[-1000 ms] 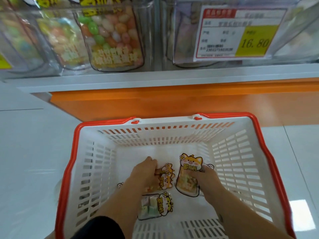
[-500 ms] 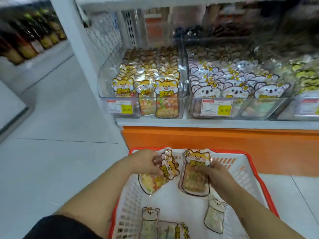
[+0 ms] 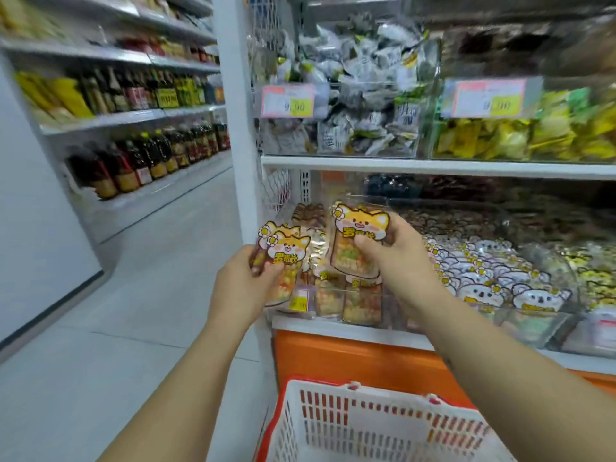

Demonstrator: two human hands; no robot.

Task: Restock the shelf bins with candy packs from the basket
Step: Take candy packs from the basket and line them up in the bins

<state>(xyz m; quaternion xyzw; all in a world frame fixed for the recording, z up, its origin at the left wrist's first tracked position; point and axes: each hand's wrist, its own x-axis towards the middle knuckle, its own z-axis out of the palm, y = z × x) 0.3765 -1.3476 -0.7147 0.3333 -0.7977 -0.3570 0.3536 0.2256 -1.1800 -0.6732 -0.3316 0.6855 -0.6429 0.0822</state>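
**Candy packs held up at the bottom shelf bin**

Fox-faced candy packs are held in both hands in front of the lowest shelf. What look like two overlapping packs [image 3: 287,253] are pinched in the left hand [image 3: 240,288], with fingers curled round their lower part. A single pack [image 3: 356,243] is gripped near its top by the right hand [image 3: 398,258], above the clear bin [image 3: 363,311] lined with matching packs. The white, red-rimmed basket [image 3: 320,415] is seen below, before the orange base panel [image 3: 350,361]; its inside is cut off by the frame edge. A neighbouring bin [image 3: 533,323] of white bear-faced packs is partly covered by the right forearm. On the shelf above, grey-white sweets [image 3: 350,121] and yellow sweets [image 3: 533,138] are stocked behind price tags [image 3: 288,100] too blurred to read. Bottles [image 3: 150,155] line the shelves across the aisle.
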